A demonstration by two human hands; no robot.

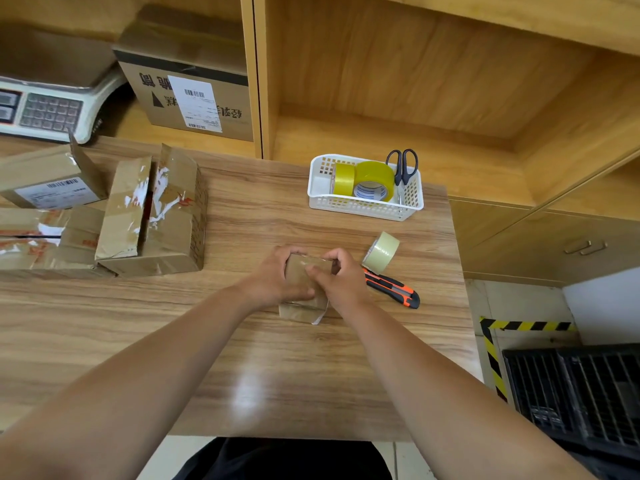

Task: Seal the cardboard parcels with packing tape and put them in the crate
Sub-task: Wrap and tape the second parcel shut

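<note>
view: head
parcel: small cardboard parcel [299, 310] sits mid-bench [277, 375], between both hands.
left hand [277, 280]: fingers [292, 251] curled over the far-left edge, gripping it.
right hand [343, 280]: thumb pressed on top, fingers hooked round the far-right corner, gripping.
tape: clear roll [381, 252] on edge, just right of the right hand, beside the utility knife [393, 288].
crate: black crate [581, 393] on the floor right of the bench, well apart from the parcel.
left side: open boxes [156, 216].
</note>
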